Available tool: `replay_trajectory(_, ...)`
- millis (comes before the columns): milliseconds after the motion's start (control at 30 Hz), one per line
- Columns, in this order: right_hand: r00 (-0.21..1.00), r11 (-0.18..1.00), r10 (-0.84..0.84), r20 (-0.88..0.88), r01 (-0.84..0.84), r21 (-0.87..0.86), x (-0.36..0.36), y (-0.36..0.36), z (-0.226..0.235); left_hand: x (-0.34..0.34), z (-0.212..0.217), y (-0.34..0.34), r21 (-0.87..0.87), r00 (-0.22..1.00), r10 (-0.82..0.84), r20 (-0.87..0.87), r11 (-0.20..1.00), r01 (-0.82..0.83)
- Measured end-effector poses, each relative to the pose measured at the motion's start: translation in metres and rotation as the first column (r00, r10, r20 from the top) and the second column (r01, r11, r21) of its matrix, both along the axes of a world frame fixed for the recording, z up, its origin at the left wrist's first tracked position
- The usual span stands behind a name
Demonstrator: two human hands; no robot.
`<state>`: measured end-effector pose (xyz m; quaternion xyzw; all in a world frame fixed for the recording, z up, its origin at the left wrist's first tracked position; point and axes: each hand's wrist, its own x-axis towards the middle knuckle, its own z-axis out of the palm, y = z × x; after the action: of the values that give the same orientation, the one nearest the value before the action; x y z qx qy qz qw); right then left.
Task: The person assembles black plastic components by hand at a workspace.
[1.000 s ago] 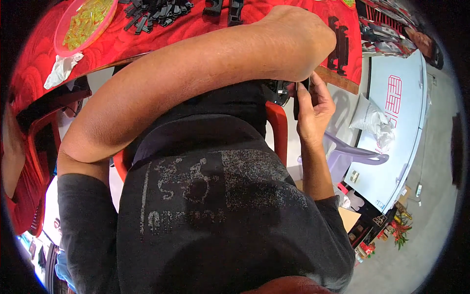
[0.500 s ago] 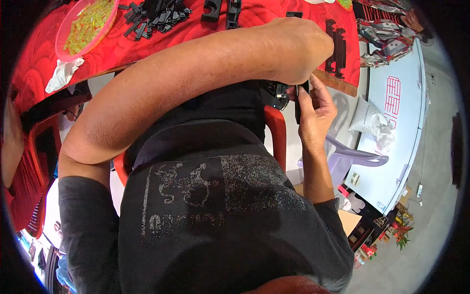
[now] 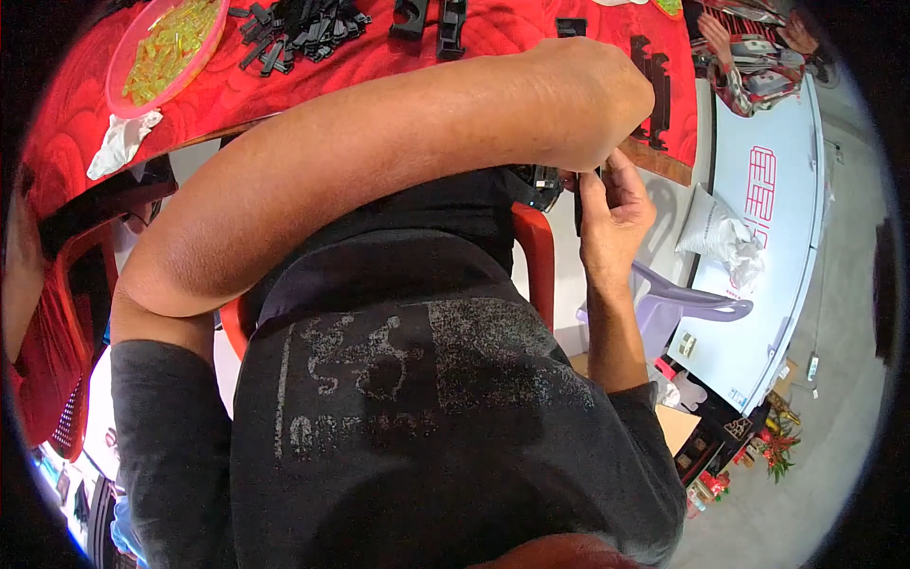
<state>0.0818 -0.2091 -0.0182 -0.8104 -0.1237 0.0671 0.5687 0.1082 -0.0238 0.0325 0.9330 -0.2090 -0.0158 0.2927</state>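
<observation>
My left forearm crosses the view, ending with my left hand (image 3: pixel 607 104) bent down over the table's right front edge. Its fingers are hidden behind the back of the hand and wrist. Just below it, my right hand (image 3: pixel 616 213) pinches a narrow black plastic piece (image 3: pixel 578 207) between thumb and fingers. The upper part of that piece disappears under my left hand, so I cannot see whether the left fingers touch it. Long black toothed strips (image 3: pixel 658 95) lie on the red cloth beside my left hand.
On the red-covered table (image 3: pixel 398 71) are a pink bowl (image 3: pixel 118 95) of yellow-green clear pieces, a pile of small black clips (image 3: pixel 303 33) and larger black parts (image 3: pixel 450 28). A purple chair (image 3: pixel 654 308) and a white sack (image 3: pixel 711 232) stand to the right. Another person's hand (image 3: pixel 716 36) shows at the far right.
My left hand has shifted slightly right and down, covering more of the black piece. At the far right, the other person's hand has come up into view.
</observation>
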Motion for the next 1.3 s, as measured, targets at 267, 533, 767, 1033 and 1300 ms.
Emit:
replay_trajectory(267, 0.999, 0.999, 0.038, -0.020, -0.038, 0.009, 0.003, -0.002, -0.002, 0.005, -0.007, -0.002, 0.066, 1.000, -0.016, -0.006, 0.998, 0.016)
replay_trajectory(533, 0.999, 0.998, 0.006, -0.047, -0.009, -0.060, 0.005, -0.002, -0.001, 0.015, -0.019, 0.002, 0.004, 0.995, -0.053, 0.090, 0.999, 0.053)
replay_trajectory(767, 0.999, 0.999, 0.022, -0.032, -0.024, -0.049, 0.009, -0.007, -0.005, 0.013, -0.025, 0.000, -0.042, 0.979, -0.039, 0.198, 0.998, 0.048)
replay_trajectory(1033, 0.966, 0.987, 0.055, 0.254, -0.015, -0.158, 0.018, -0.011, -0.017, 0.001, -0.010, 0.003, -0.042, 0.990, -0.046, 0.134, 0.998, 0.052)
replay_trajectory(1300, 0.875, 0.935, 0.125, 0.467, 0.054, -0.350, 0.024, -0.013, -0.016, 0.007, -0.008, -0.010, 0.013, 0.989, -0.007, 0.149, 1.000, 0.005)
